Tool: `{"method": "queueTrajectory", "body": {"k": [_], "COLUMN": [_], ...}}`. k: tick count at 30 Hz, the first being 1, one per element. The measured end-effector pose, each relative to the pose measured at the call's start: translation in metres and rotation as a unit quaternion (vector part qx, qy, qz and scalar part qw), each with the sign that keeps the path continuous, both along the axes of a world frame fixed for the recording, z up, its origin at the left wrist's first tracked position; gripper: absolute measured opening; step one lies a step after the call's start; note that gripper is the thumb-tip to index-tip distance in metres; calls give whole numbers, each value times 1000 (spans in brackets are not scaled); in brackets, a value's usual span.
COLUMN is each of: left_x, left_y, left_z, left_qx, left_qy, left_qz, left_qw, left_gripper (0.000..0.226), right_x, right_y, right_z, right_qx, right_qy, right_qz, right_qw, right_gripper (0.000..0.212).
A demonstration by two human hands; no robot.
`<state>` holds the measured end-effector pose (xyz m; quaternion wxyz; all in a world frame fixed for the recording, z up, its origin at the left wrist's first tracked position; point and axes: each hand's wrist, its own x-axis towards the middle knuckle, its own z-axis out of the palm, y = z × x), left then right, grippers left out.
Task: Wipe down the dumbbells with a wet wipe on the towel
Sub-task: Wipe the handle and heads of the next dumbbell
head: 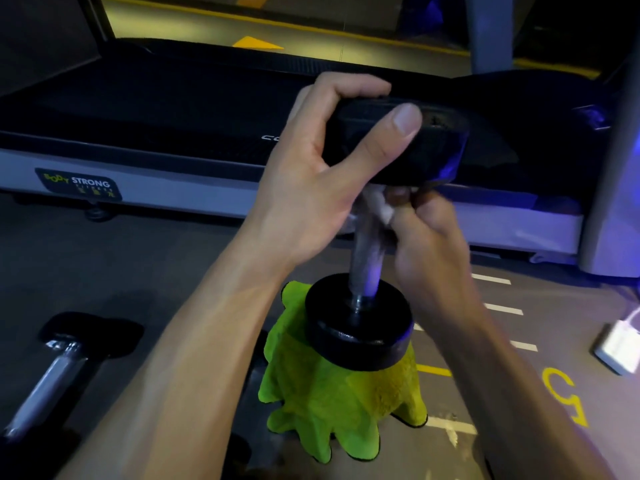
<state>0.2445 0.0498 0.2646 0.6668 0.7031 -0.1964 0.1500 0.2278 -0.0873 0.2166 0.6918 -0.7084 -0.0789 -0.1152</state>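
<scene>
From the head camera, a black dumbbell (360, 258) is standing upright, its lower weight plate resting on a bright green towel (332, 403) that is draped over something hidden beneath it. The left hand (322, 174) is gripping the upper plate from the left side, fingers curling over the top edge and the thumb pressing across the near face of the plate. The right hand (426, 233) is closing around the metal handle just under the upper plate, its fingers pinching a white wet wipe (379, 206) against the bar; only a small crumpled part of the wipe is showing between the fingers and the plate. The handle below the right hand is bare and is catching a bluish glint.

On the floor to the left, a second dumbbell (59, 368) is lying on its side, its chrome handle pointing toward the lower left corner and one black end showing near the left forearm. Behind the hands a treadmill (145, 109) is stretching across the picture, with a dark belt and a pale side rail carrying a label reading "BODY STRONG". At the right edge a white packet (616, 348) is lying on the grey floor (519, 393), near white dashes and yellow painted markings. The whole scene is lying in dim light with purple and blue reflections.
</scene>
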Motion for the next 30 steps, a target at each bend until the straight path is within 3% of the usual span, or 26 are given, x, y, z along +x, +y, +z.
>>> {"method": "queueTrajectory", "body": {"k": [2,5,7,9,11,14,16,19,21,23,26,30], "left_x": [1,2,1,1,2,2,1,-1,-4,-6,-5,-6], "left_y": [2,8,11,13,15,19,23,27,28,29,33,35], "left_z": [0,-2,-3,-5,-6,-8,-8,-8,-8,-8,-9,-9], "left_qx": [6,-1,-2,-7,-7,-2,2,-23,-34,-39,-41,-47], "left_qy": [-3,-6,-9,-6,-7,-12,-13,-17,-18,-19,-22,-22], "left_qz": [15,21,14,11,16,24,25,18,10,2,-4,-24], "left_qw": [1000,1000,1000,1000,1000,1000,1000,999,999,999,999,998], "left_gripper": [31,32,33,34,35,32,30,23,23,25,24,31], "right_x": [0,-6,-3,2,7,9,4,-11,-15,-11,0,10], "right_y": [12,14,8,6,11,24,15,-13,-23,-27,-36,-53], "right_z": [-7,-19,-8,7,8,-3,-13,-19,-22,-22,-18,-18], "right_qx": [43,-75,-140,-156,-168,-210,-250,-366,-430,-423,-384,-245], "right_qy": [55,60,16,-33,-65,-67,-55,27,73,53,14,87], "right_qz": [-2,32,27,36,20,-13,15,136,185,189,243,338], "right_qw": [998,995,990,986,983,975,967,920,881,885,891,905], "right_gripper": [42,56,42,23,17,35,39,18,27,38,34,33]}}
